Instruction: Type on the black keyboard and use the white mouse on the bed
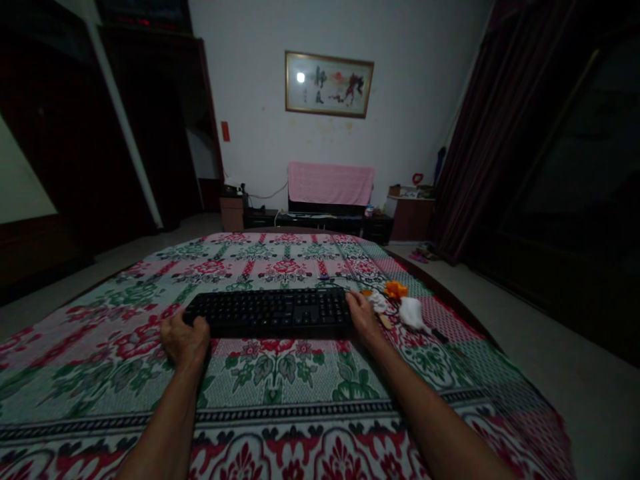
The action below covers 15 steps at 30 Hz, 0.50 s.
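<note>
A black keyboard (pixel 270 311) lies across a table covered by a red, green and white flowered cloth (pixel 280 380). My left hand (pixel 184 339) is closed around the keyboard's left end. My right hand (pixel 363 316) grips its right end, fingers curled over the edge. Both forearms reach in from the bottom of the view.
Just right of the keyboard lie an orange object (pixel 395 289), a white cloth-like lump (pixel 411 312) and some small bits. Beyond the table stand a low cabinet with a pink cloth (pixel 331 183) over it, a framed picture (pixel 329 84) and dark curtains (pixel 480 153) at right.
</note>
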Available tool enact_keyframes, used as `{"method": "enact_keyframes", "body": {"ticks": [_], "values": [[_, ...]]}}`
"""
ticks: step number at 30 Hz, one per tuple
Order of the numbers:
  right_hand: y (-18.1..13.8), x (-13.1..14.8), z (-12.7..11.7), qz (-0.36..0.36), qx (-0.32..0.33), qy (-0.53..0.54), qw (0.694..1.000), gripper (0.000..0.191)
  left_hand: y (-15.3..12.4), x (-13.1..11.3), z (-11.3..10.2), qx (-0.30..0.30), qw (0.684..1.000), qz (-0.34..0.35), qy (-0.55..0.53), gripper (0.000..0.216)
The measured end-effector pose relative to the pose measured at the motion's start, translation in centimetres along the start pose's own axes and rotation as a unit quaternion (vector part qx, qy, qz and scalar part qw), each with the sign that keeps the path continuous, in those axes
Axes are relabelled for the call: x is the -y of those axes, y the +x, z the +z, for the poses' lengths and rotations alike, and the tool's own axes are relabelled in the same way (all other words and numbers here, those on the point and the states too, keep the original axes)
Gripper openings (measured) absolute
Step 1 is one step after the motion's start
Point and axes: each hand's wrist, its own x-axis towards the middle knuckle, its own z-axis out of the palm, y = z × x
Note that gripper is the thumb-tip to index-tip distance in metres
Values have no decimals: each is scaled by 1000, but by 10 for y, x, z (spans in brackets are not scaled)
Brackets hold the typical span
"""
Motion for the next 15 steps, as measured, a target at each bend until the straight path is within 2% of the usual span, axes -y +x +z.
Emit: {"method": "enact_keyframes", "body": {"ticks": [5, 10, 15], "values": [[-10, 16, -10, 5, 86, 27, 996, 33, -3, -2, -1, -5, 1000, -10, -17, 49], [-13, 21, -10, 30, 71, -33, 996, 30, -9, -13, -3, 5, 999, -31, -33, 53], [-9, 12, -7, 35, 54, -32, 997, 29, -15, -25, -5, 9, 995, -85, -54, 60]]}}
